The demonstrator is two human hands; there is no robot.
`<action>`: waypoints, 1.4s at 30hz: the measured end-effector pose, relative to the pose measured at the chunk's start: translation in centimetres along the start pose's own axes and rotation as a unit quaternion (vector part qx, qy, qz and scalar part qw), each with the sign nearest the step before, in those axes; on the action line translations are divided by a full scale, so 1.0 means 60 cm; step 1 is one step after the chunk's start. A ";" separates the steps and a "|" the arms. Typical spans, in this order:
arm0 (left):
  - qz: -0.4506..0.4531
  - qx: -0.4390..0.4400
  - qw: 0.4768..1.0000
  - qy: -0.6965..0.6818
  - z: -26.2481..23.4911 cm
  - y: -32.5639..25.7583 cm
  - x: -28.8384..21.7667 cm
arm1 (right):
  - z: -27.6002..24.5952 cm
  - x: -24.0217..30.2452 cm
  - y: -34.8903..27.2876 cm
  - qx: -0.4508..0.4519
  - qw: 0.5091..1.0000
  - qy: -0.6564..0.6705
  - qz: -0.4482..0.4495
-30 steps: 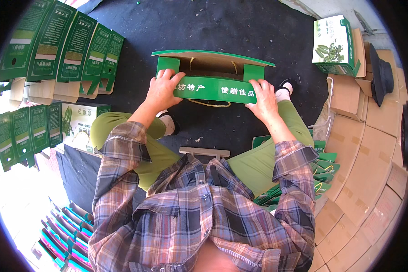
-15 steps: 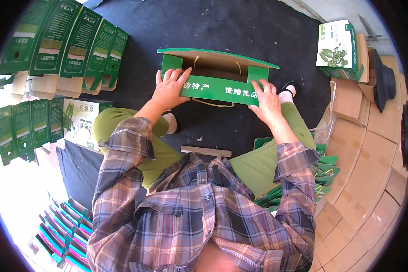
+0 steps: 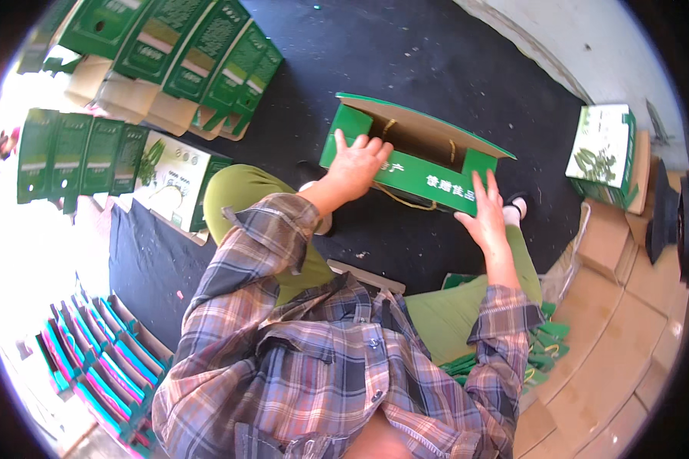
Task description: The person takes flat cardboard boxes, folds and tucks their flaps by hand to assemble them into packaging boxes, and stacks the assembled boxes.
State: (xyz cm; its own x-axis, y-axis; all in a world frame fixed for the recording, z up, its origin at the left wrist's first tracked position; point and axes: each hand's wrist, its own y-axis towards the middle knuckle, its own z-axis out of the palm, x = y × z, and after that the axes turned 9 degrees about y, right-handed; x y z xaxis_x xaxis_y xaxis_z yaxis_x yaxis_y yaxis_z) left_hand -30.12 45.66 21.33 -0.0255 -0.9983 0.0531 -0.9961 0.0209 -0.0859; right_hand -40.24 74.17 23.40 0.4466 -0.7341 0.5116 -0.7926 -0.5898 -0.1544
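Centre, upper half of the frame: a green box lies on the black floor, its top open, showing a brown inside with yellow cord handles; nothing else can be made out within. The left hand rests spread on the box's left front corner, fingers hooked over the rim. The right hand lies flat, fingers open, against the front panel at its right end. Both plaid sleeves reach forward from the lower edge. Upper left: a row of flattened green cartons. Right edge: an assembled white-and-green box atop brown cardboard cartons. Lower left: stacked teal-and-pink packages.
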 end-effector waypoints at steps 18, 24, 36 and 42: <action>-0.176 -0.333 0.867 -0.325 -0.246 -0.148 0.140 | -0.098 -0.059 0.040 -0.234 0.872 0.392 0.173; -0.240 -0.374 0.616 -0.651 -0.242 -0.327 0.212 | -0.074 -0.058 0.074 -0.172 0.904 0.349 0.180; -0.390 -0.503 0.432 -0.639 -0.063 -0.727 0.267 | -0.058 -0.070 0.079 -0.100 0.918 0.329 0.195; -0.449 -0.440 0.281 -0.725 0.095 -0.788 0.303 | -0.092 -0.079 0.056 -0.105 0.917 0.313 0.224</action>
State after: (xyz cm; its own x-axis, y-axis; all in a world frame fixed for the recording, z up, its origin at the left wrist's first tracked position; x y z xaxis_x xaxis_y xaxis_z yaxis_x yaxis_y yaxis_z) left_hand 16.97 26.20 20.71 -0.3046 0.4170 -0.8563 -0.1970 -0.9072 -0.3717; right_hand -47.33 77.52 25.11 -0.2174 -0.5104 0.8320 -0.9301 -0.1503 -0.3352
